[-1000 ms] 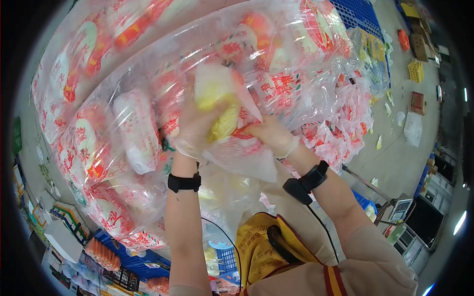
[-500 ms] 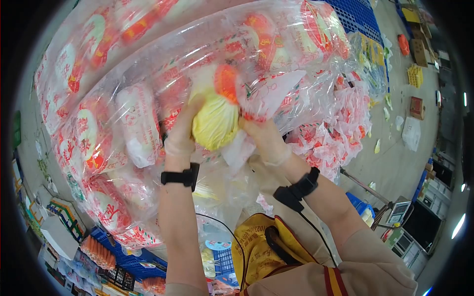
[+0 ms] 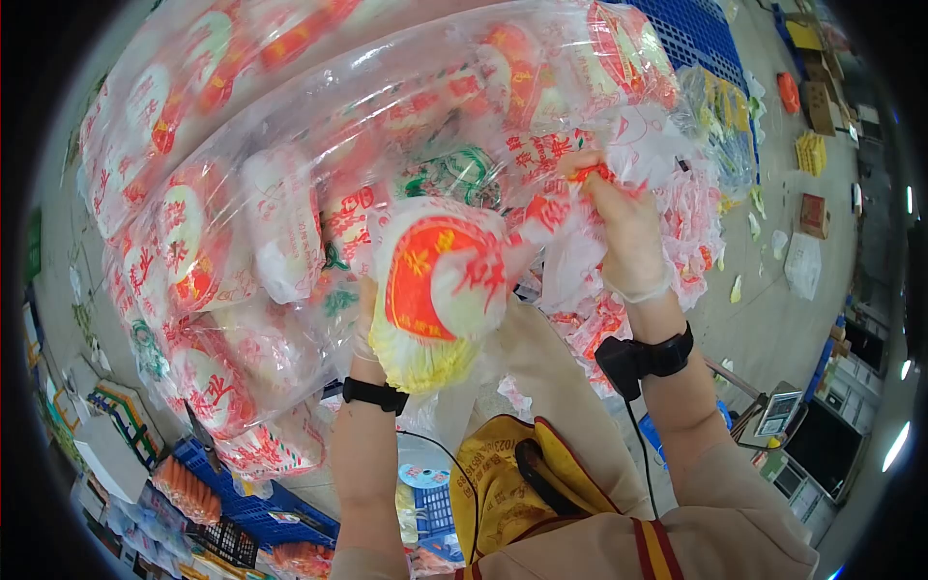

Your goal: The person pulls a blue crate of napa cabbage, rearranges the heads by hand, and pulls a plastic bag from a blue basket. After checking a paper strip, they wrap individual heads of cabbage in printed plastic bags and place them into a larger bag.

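A yellow-green cabbage [image 3: 430,290] in a printed red and white plastic bag is in front of me, its yellow end toward my body. My left hand [image 3: 367,314] is behind its left side, with the fingers mostly hidden. To the right, my right hand [image 3: 623,217] is closed on the gathered, stretched end of the bag. Beneath and beyond lies a large clear plastic sack [image 3: 280,116] filled with bagged cabbages. Beside my right hand is a heap of crumpled red and white bags [image 3: 691,227].
Blue crates [image 3: 691,34] stand at the top right. A scale [image 3: 778,414] is at the lower right. Carrots [image 3: 188,491] in a crate sit at the lower left. A cardboard box [image 3: 814,215] and leaf scraps lie on the floor at the right.
The cabbage has come down nearer my body, and its printed bag now shows over it. My right hand has moved right and away from the cabbage, pulling the bag's end out.
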`<state>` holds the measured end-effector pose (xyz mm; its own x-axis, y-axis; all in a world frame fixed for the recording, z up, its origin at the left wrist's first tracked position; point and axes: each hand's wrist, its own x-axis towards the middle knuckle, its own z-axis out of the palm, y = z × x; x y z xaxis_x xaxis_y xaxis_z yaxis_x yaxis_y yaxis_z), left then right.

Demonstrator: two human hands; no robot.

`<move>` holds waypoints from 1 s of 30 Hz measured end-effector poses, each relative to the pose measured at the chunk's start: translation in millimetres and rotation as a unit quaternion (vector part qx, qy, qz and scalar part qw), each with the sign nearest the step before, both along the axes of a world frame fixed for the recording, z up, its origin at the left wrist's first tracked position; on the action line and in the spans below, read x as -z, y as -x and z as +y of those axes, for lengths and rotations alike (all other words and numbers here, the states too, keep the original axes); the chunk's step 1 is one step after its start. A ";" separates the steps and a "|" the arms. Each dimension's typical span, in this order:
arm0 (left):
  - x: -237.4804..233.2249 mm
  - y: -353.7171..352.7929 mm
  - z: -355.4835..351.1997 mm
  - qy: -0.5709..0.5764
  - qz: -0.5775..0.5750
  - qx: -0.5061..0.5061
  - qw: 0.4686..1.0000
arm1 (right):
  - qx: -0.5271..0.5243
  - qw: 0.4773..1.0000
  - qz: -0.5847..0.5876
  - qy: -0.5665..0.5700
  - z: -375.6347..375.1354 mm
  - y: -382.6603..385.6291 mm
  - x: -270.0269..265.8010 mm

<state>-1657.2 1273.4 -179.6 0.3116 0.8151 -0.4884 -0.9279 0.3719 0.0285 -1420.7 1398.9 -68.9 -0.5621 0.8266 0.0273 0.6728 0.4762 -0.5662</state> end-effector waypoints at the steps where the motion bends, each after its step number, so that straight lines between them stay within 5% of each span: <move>1: -3.9 -2.4 -3.8 0.004 -0.004 0.004 1.000 | 0.089 0.953 0.201 0.209 -7.7 14.0 -15.7; 2: -7.7 -4.9 -8.7 0.008 -0.010 0.007 1.000 | 0.169 0.816 0.382 0.399 -16.8 26.1 -24.8; 3: -13.2 -7.8 -14.7 0.013 -0.018 0.010 1.000 | 0.167 0.816 0.382 0.400 -26.6 35.6 -25.1; 4: -22.0 -13.0 -21.4 0.018 -0.026 0.012 0.999 | 0.058 0.943 0.251 0.210 -35.9 44.5 -23.5; 5: -27.3 -16.7 -26.9 0.023 -0.031 0.013 0.999 | -0.054 0.993 0.100 0.002 -42.7 48.2 -21.5; 8: -31.4 -21.2 -37.4 0.038 -0.038 0.018 0.998 | -0.163 0.948 0.268 0.047 -48.2 44.2 -1.9; 12: -25.8 -14.2 -65.0 0.005 0.036 0.027 0.999 | -0.179 0.956 0.230 0.043 -62.7 47.8 -15.7; 14: -28.6 -7.8 -85.0 -0.054 0.100 0.039 0.993 | 0.035 0.936 0.248 0.248 -78.9 53.3 -35.4; 15: -30.4 -2.8 -96.6 -0.009 0.038 0.033 0.999 | 0.033 0.936 0.249 0.248 -82.4 53.5 -35.6; 17: -31.9 -0.2 -114.3 0.033 -0.024 0.025 0.999 | 0.269 0.729 0.359 0.517 -89.1 52.0 -28.0; 18: -35.3 -1.0 -119.8 0.053 0.016 0.022 0.998 | 0.307 0.682 0.396 0.533 -95.6 49.8 -17.1; 22: -46.4 -10.0 -140.5 0.068 0.056 -0.002 0.996 | 0.297 0.709 0.368 0.523 -114.2 17.7 18.9; 24: -51.9 -12.5 -152.3 0.063 0.052 -0.007 0.997 | 0.334 0.670 0.437 0.499 -122.5 -10.1 35.7; 27: -58.9 -9.7 -170.5 0.055 0.049 -0.013 0.997 | 0.251 0.679 0.501 0.474 -140.1 -30.9 1.9; 29: -61.2 -7.8 -181.3 0.050 0.047 -0.014 0.998 | 0.229 0.727 0.433 0.481 -155.8 -27.7 -14.3; 30: -61.6 -7.8 -186.4 0.051 0.046 -0.017 0.997 | 0.135 0.791 0.369 0.469 -163.1 -17.2 -22.8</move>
<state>-1649.4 1087.0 -118.0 0.2346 0.7691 -0.5945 -0.9350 0.3459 0.0785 -1403.6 1235.8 -46.2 -0.4785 0.7655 -0.4301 0.0000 -0.4898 -0.8718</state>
